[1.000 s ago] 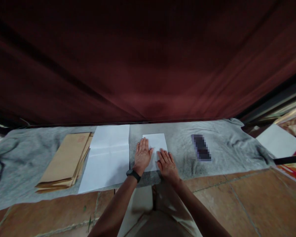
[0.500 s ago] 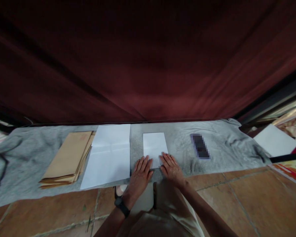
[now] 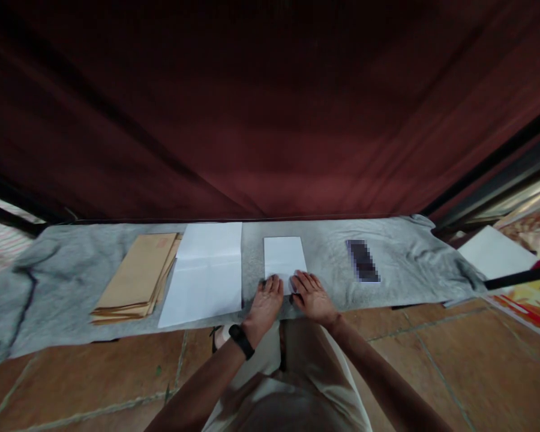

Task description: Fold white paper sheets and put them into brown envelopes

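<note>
A small white folded-looking paper lies flat in front of me. My left hand rests on its near left corner, palm down, fingers stretched out and close together. Over the near right corner lies my right hand, also palm down with its fingers extended. Both hands press on the paper and hold nothing; their fingers cover part of its near edge. To the left are larger white sheets with a crease across them. Beside those lies a stack of brown envelopes.
A grey cloth covers the narrow surface. On its right side lies a dark, pixelated, phone-shaped object. A dark red curtain hangs behind. Farther right are a white sheet and a dark bar.
My left hand has turned and shifted slightly, its fingers now closer together on the paper's near edge. The right hand stays near its corner. The view has shifted a little.
</note>
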`<action>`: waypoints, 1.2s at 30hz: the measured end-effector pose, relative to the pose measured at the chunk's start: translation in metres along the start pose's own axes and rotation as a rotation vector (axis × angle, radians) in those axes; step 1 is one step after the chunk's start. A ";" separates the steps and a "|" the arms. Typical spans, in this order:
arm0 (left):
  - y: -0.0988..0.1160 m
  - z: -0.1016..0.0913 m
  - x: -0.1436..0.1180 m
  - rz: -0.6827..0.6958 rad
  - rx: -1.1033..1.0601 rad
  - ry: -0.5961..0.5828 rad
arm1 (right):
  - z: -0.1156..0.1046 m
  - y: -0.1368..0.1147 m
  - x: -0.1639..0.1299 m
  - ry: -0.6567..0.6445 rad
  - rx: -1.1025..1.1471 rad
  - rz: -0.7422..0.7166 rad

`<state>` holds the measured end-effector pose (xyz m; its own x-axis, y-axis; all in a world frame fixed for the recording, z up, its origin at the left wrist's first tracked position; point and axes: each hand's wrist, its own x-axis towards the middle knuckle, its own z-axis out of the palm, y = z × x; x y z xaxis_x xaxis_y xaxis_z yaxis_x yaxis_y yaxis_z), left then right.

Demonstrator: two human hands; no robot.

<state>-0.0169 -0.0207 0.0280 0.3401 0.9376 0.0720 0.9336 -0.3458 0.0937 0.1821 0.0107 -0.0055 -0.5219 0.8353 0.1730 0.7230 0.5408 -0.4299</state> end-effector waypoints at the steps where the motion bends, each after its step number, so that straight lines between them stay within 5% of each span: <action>1: 0.003 0.001 0.001 -0.015 0.011 -0.002 | 0.001 -0.001 0.000 0.000 -0.006 0.003; 10: -0.010 0.000 0.004 -0.083 -0.124 0.009 | -0.005 0.012 0.002 0.005 0.127 0.013; 15: -0.022 -0.006 -0.005 -0.166 -0.245 0.030 | -0.013 0.035 0.003 0.151 0.314 0.048; 24: -0.045 0.017 -0.024 -0.202 -0.817 0.141 | -0.010 0.046 -0.009 0.198 0.431 0.013; 29: -0.054 0.017 -0.020 -0.135 -0.840 0.183 | -0.011 0.042 -0.013 0.183 0.399 -0.005; 36: -0.048 0.014 0.006 -0.401 -0.787 0.169 | -0.006 0.030 -0.011 0.255 0.263 0.210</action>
<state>-0.0583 0.0021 0.0102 -0.0739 0.9969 0.0270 0.6098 0.0238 0.7922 0.2118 0.0183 -0.0151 -0.2223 0.9404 0.2573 0.6443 0.3398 -0.6852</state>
